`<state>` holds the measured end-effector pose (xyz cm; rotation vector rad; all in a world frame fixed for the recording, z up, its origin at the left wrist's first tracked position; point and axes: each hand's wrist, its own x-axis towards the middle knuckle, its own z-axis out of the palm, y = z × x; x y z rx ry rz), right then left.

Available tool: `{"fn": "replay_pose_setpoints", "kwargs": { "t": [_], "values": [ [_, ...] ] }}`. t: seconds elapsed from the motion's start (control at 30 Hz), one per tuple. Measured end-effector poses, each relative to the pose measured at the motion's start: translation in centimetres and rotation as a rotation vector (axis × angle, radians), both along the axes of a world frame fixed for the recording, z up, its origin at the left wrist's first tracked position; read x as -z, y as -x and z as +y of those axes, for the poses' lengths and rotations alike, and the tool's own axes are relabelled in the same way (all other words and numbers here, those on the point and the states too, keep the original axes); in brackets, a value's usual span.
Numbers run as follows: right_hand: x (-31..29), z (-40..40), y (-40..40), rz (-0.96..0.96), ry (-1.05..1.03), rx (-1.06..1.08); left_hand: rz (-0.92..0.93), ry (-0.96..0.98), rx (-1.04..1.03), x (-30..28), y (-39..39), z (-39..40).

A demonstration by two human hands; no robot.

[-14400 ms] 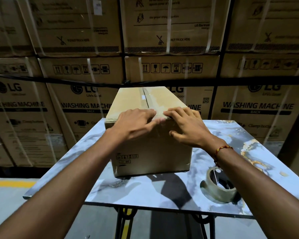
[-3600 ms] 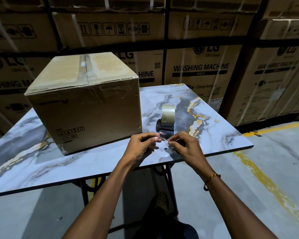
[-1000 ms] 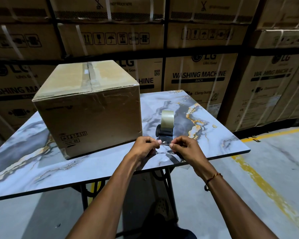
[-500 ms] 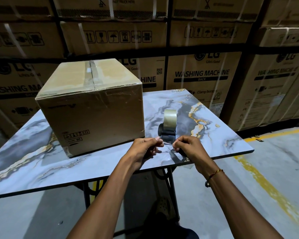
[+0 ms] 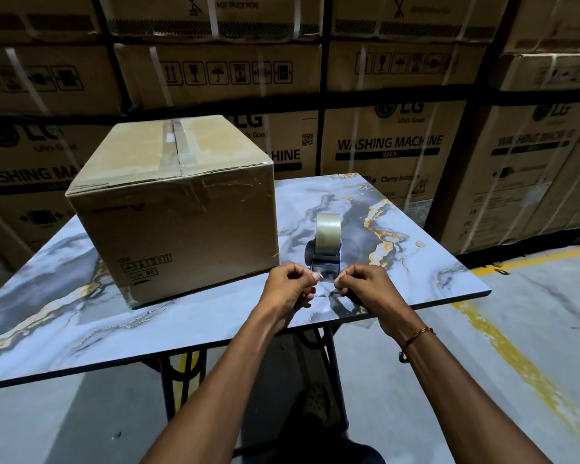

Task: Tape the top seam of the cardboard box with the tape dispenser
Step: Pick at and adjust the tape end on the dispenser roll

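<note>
A closed cardboard box (image 5: 181, 216) stands on the left half of a marble-patterned table (image 5: 399, 256), a shiny strip of tape running along its top seam (image 5: 178, 145). Just right of the box, a tape dispenser (image 5: 327, 241) with a clear roll stands upright near the table's front edge. My left hand (image 5: 290, 286) and my right hand (image 5: 365, 286) are side by side right in front of it, each pinching one side of the loose tape end (image 5: 325, 277) stretched between the fingertips. The dispenser's lower part is hidden behind my hands.
Tall stacks of strapped washing-machine cartons (image 5: 392, 152) wall off the space behind the table. Concrete floor with a yellow line (image 5: 516, 360) lies to the right. The table's black metal legs (image 5: 329, 363) are below my arms.
My hands have stayed at the dispenser's tape end, moving slightly apart. The view has shifted a little. Much earlier both hands pressed on the box's top edge.
</note>
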<state>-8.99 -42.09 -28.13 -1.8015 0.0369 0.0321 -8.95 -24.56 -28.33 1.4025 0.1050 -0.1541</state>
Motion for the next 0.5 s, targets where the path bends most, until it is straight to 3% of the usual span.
{"fn": "replay_pose_setpoints", "kwargs": {
  "t": [0.5],
  "values": [
    [-0.4, -0.5, 0.1, 0.017, -0.003, -0.059, 0.132, -0.079, -0.055, -0.6, -1.2, -0.6]
  ]
}}
